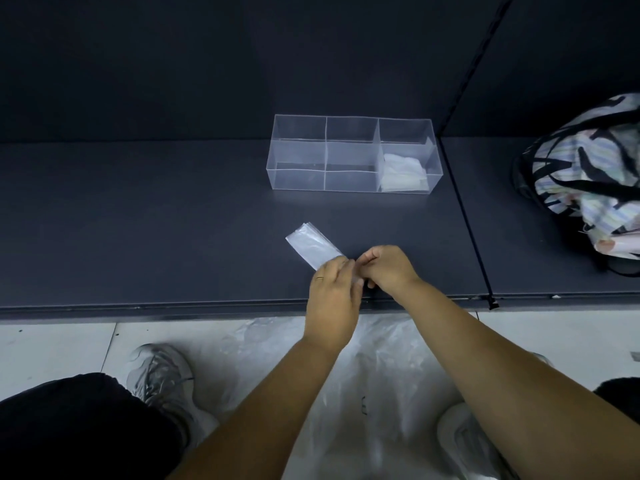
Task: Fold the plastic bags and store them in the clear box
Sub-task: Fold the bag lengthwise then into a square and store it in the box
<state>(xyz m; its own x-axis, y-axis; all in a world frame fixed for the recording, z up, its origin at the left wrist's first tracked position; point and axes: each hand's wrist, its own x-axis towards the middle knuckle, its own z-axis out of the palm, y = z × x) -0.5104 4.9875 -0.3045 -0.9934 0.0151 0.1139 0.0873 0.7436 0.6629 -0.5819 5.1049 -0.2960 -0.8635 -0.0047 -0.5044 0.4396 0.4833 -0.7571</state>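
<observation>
A plastic bag folded into a narrow strip (pixel 311 244) lies on the dark shelf (pixel 138 220), running from upper left toward my hands. My left hand (pixel 334 299), with a ring on it, and my right hand (pixel 388 266) both pinch the strip's near end, fingers curled over it. The clear box (pixel 298 176) with several compartments stands farther back on the shelf. Folded white bags (pixel 403 171) lie in its right front compartment; the other compartments look bare.
A striped tote bag (pixel 588 174) full of fabric sits at the right of the shelf, past a black divider rail (pixel 464 209). Loose clear plastic bags (pixel 363 375) lie on the pale floor between my shoes, below the shelf's front edge.
</observation>
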